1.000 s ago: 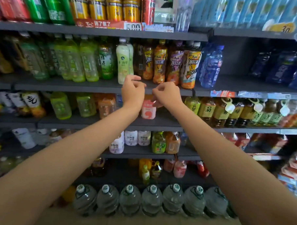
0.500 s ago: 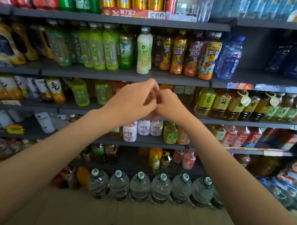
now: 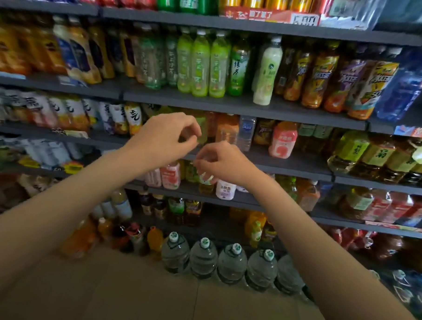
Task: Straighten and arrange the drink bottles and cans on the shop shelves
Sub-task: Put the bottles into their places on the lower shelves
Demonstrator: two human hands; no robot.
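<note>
Both my hands hover in front of the drink shelves, close together, touching no bottle. My left hand [image 3: 167, 138] is level with the third shelf [image 3: 289, 163], its fingers and thumb curled with nothing visible between them. Just right and lower, my right hand [image 3: 223, 161] also has curled fingers and holds nothing I can see. Behind my left fingertips stands a yellow-green bottle [image 3: 203, 129], with an orange bottle [image 3: 227, 130] and a small clear water bottle [image 3: 246, 133] to its right. A pink peach bottle [image 3: 282, 142] stands further right. Below my right hand sits a white bottle [image 3: 225, 189].
Green tea bottles [image 3: 201, 62] and a pale milky bottle [image 3: 267, 70] line the second shelf; cans [image 3: 188, 0] fill the top one. Large water jugs [image 3: 203, 258] stand in a row on the tiled floor [image 3: 139, 289] under the shelving. Brown tea bottles [image 3: 374, 155] crowd the right.
The view has swung left and down along the shelves. My hands were pressed together half a second ago and have now drawn slightly apart, the right one lower.
</note>
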